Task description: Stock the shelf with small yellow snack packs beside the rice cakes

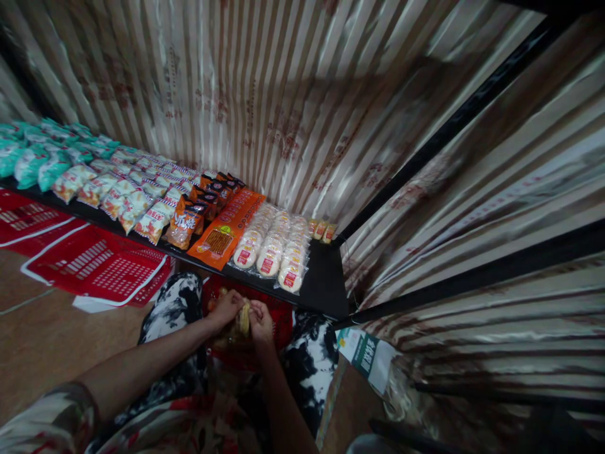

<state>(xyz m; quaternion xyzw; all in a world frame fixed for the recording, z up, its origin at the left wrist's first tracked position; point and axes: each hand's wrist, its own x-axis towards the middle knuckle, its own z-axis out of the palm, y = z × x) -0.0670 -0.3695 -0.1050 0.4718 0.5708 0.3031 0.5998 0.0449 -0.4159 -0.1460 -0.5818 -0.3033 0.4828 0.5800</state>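
**Head view: both hands on a yellowish packet over a red basket, under the shelf edge**

Head view shows the left hand (227,309) and right hand (261,323) close together, both closed on a small yellowish crinkly snack packet (243,320) held between them. The packet sits directly over a red plastic mesh basket (280,320) wedged between the person's knees, which are clad in black-and-white patterned fabric (312,359).

Just beyond the hands runs the front edge of a low black shelf (326,284); its right corner ends just to the right of and past the right hand, leaving a bare black patch there. Above the hands, on the shelf, lie clear packs of round white cakes with red labels (274,246), touching a flat orange packet (229,227) to their left. Further left, orange-brown pouches (186,224), then rows of pale red-and-white bags (127,202) and teal bags (33,161) well away.

Left of the left hand, flat red plastic basket lids (94,261) lie on the brown floor (38,340), which is open near the left forearm. To the right of the right hand a green-and-white carton (366,356) lies close by the knee. Striped shiny curtain (283,94) closes off the back and right sides.
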